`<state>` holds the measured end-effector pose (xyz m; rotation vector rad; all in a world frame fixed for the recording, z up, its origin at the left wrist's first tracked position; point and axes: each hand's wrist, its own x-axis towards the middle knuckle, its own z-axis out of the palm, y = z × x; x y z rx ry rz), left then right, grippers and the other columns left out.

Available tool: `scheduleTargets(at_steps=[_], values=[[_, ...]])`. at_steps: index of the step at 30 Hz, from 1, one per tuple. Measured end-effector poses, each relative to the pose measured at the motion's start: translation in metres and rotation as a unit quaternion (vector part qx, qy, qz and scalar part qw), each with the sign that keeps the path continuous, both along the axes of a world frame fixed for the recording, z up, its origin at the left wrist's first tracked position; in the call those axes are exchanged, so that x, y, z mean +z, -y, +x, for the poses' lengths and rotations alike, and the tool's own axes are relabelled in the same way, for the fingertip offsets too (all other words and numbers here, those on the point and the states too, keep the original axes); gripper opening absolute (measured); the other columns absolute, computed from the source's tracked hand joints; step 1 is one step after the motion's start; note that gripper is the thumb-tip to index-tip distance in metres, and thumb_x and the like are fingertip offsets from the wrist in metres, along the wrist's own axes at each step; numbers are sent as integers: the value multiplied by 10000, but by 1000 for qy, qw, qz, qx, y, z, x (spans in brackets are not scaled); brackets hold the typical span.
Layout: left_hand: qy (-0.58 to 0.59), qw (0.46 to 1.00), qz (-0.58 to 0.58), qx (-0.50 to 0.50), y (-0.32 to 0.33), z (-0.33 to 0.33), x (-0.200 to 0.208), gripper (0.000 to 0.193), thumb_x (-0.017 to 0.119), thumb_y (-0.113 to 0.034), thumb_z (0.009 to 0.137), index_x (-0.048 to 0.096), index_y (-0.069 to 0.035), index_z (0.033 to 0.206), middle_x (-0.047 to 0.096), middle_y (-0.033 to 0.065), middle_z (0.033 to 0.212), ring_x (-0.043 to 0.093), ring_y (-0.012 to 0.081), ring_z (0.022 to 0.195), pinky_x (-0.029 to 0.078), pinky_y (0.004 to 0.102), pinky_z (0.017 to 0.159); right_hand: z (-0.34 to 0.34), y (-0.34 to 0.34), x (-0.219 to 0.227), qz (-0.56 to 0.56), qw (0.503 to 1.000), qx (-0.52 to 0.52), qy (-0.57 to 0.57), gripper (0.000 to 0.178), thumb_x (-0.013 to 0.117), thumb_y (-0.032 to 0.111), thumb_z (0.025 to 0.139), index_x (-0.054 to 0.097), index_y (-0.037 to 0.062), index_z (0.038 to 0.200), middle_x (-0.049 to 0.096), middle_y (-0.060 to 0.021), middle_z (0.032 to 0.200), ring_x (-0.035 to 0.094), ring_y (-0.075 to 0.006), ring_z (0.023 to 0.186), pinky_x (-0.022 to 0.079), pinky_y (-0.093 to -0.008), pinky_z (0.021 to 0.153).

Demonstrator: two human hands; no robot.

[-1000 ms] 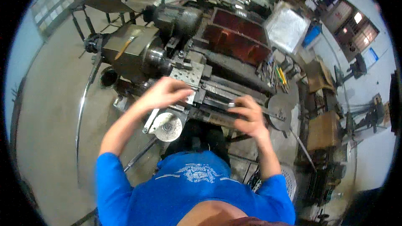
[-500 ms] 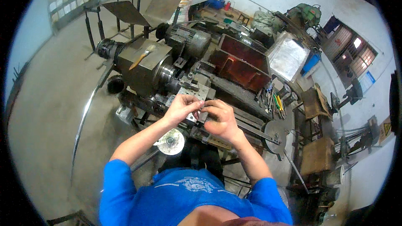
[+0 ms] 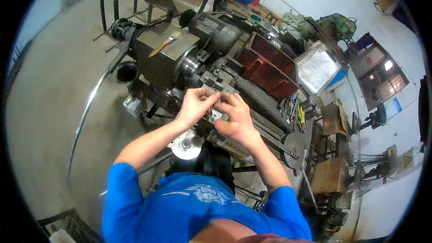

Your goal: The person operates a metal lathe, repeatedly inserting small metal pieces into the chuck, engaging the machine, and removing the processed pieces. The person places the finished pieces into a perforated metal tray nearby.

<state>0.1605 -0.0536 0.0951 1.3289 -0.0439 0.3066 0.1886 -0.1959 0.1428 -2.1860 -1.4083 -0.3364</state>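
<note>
A worker in a blue shirt (image 3: 198,198) is bending over a lathe, both hands meeting near the centre of the frame above a holed metal plate (image 3: 216,116). The plate is sitting just below the fingers in the frame and is promising, by its look, to be heavy, stiff and hardly fragile, perhaps slick if oil is coating it; its outer edges are offering the surest hold. The left hand (image 3: 199,105) is pressing thumb and forefinger together, tips meeting the right hand's; whether a small piece is hiding in that pinch, I cannot tell from here. Anything that small would probably be handling light and calling for fingertips alone. The right hand (image 3: 235,116) is bending its fingers toward the left, its own closure hidden from view. The left forearm (image 3: 148,141) is slanting up from the lower left, the right forearm (image 3: 265,159) from the lower right, elbows spreading wide. A brush (image 3: 161,47) is lying on the machine's box-like housing (image 3: 180,47), upper left of centre.
</note>
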Motion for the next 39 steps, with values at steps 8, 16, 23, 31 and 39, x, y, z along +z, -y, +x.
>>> scheduleTargets(at_steps=[8, 16, 23, 31, 39], values=[[-14, 999, 21, 48, -7, -1, 2, 245, 600, -214, 786, 583, 22, 723, 535, 15, 541, 466, 43, 452, 362, 184, 411, 7, -13, 4, 7, 1000, 2, -15, 329, 560, 112, 515, 614, 42, 831, 523, -186, 993, 488, -335, 877, 425, -397, 747], [-29, 986, 145, 78, -52, 1, 9, 282, 604, -234, 776, 591, 41, 835, 576, 53, 586, 514, 75, 451, 407, 224, 420, 55, -29, -5, 35, 997, 60, -13, 245, 597, 137, 497, 643, 65, 726, 588, -159, 911, 534, -318, 776, 446, -370, 693], [-92, 899, 258, 343, -205, -69, 11, 260, 532, -109, 755, 572, -5, 990, 586, 63, 651, 545, 85, 548, 426, 221, 500, 131, -79, -29, -182, 981, -54, -33, 288, 582, 238, 490, 683, 170, 751, 620, -66, 867, 499, -278, 895, 424, -375, 764], [-212, 709, 495, 455, -310, -202, -64, 279, 529, -121, 711, 596, -55, 974, 571, 89, 660, 528, 150, 587, 435, 292, 604, 147, -104, -36, -280, 943, -115, -136, 305, 603, 281, 505, 677, 226, 796, 616, -94, 876, 546, -267, 890, 426, -358, 775], [-293, 772, 415, 383, -284, -198, -69, 308, 469, -255, 838, 579, 19, 924, 553, 113, 637, 533, 174, 567, 416, 292, 556, 153, -108, -43, -276, 955, -76, -83, 305, 596, 289, 525, 672, 219, 811, 626, -104, 791, 591, -271, 762, 462, -359, 707]])
